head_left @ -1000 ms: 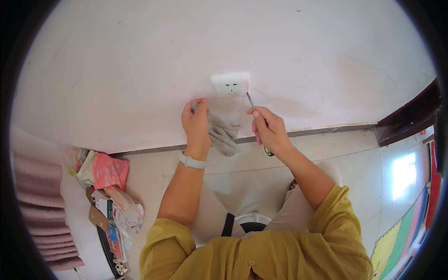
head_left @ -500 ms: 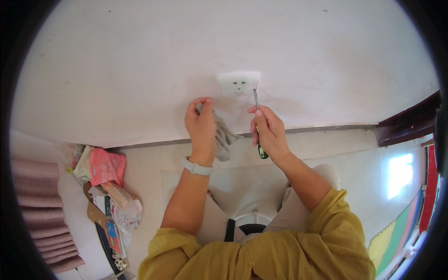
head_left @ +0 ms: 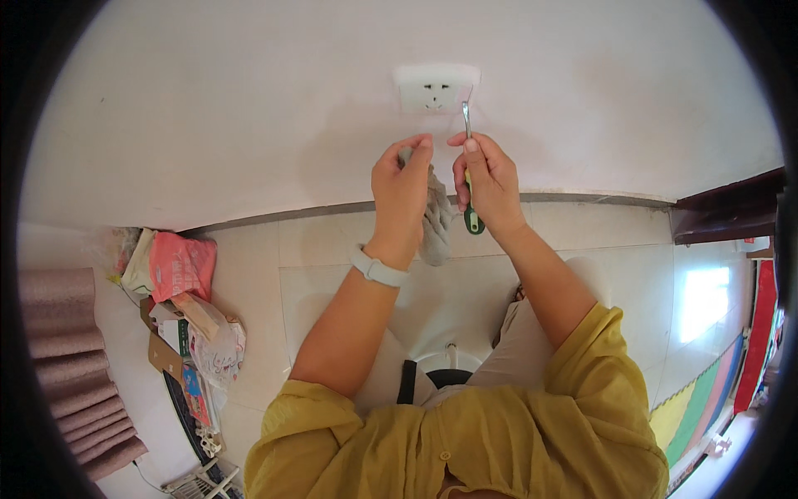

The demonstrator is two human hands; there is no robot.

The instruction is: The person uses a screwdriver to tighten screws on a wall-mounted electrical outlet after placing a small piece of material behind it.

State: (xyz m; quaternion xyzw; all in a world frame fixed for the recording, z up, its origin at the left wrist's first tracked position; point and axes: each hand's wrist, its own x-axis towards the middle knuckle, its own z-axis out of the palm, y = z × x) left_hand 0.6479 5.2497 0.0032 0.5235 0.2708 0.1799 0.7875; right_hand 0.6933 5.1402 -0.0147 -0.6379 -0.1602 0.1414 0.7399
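A white wall socket (head_left: 437,89) is set in the pale wall ahead of me. My right hand (head_left: 492,176) grips a screwdriver (head_left: 473,218) with a green and yellow handle, its metal shaft pointing up. The screwdriver's tip is at the socket's lower right edge; whether it touches cannot be made out. My left hand (head_left: 401,187) is closed on a grey cloth (head_left: 435,224), which hangs down beside the wrist. That hand is just below the socket, left of the screwdriver. A pale band circles my left wrist.
Along the left wall lie a pink bag (head_left: 182,264), a clear plastic bag (head_left: 218,349) and a cardboard box (head_left: 164,353). A mauve curtain (head_left: 71,358) hangs at far left. Dark wood (head_left: 727,205) juts in at right, above a striped mat (head_left: 694,407). Floor tiles meet the wall at a grey strip.
My view has tilted, so the socket appears higher. My left hand with the cloth has moved right, closer to the screwdriver. The right hand keeps its grip, with the tip still at the socket's right edge.
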